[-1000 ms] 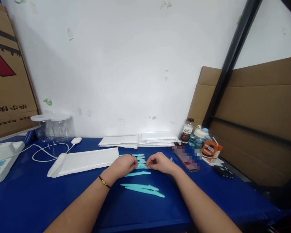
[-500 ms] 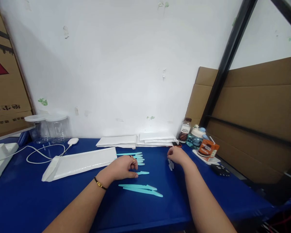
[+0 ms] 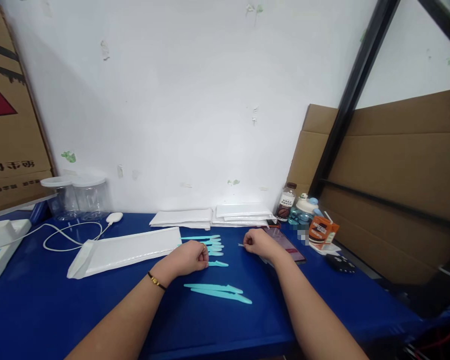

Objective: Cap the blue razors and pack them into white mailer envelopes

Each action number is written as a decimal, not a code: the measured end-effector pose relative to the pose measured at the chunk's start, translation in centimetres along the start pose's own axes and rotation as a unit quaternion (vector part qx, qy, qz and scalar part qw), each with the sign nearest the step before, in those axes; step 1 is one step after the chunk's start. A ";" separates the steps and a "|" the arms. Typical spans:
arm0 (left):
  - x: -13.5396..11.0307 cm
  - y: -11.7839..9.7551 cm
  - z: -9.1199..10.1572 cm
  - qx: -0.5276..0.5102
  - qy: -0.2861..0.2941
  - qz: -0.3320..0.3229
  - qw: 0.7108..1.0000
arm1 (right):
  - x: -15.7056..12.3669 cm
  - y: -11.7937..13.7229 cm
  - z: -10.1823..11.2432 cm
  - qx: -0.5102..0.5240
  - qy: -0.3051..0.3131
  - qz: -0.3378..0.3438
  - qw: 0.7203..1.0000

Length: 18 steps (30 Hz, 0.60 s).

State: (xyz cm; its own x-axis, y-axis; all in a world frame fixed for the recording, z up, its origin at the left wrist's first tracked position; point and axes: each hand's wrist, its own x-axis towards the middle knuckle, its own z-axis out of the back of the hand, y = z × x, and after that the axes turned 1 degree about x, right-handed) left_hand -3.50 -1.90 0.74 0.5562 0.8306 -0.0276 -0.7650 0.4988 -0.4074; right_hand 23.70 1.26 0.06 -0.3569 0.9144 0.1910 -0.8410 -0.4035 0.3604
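Observation:
My left hand [image 3: 187,257] is closed, its fingertips pinching a turquoise eyebrow razor [image 3: 219,264] whose head points right. Just beyond it, several more turquoise razors [image 3: 215,241] lie side by side, partly behind the hand. Two loose razors [image 3: 221,295] rest nearer the table's front edge. To the right, my right hand [image 3: 259,242] pinches a small translucent cap [image 3: 240,245], only its tip showing left of the fingers. Other clear pieces, partly hidden, lie under the right wrist. A padded white envelope [image 3: 131,249] lies left of the razors.
White packets [image 3: 183,217] are stacked along the wall. A phone [image 3: 285,244] lies beside my right wrist. Farther right stand a brown-capped bottle [image 3: 286,202], a blue cup [image 3: 300,215] and an orange carton [image 3: 322,231]. Clear jars [image 3: 90,200] and a white cable [image 3: 60,231] are at left.
My right hand has moved left toward the razors, carrying a small translucent cap, which uncovers the phone. My left fingers have closed on the razor, which has shifted slightly left and up.

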 end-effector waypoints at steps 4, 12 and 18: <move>0.1 0.1 0.2 0.033 -0.031 0.011 0.999 | -0.1 1.2 -0.6 0.064 0.052 0.036 0.996; 0.5 0.2 -0.1 0.063 -0.065 0.014 0.996 | -0.2 2.8 -1.4 0.151 0.092 0.078 0.981; 0.8 0.5 -0.2 0.071 -0.075 0.008 0.995 | -0.2 3.2 -1.8 0.142 0.067 0.089 0.984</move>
State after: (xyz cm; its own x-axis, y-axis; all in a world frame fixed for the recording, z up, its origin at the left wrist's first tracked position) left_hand -3.39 -1.03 0.32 0.4972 0.8610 0.1074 -0.8172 0.5062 -0.2754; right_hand 20.30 -0.13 -0.47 -0.5554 0.8162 0.1590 -0.6194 -0.5337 0.5758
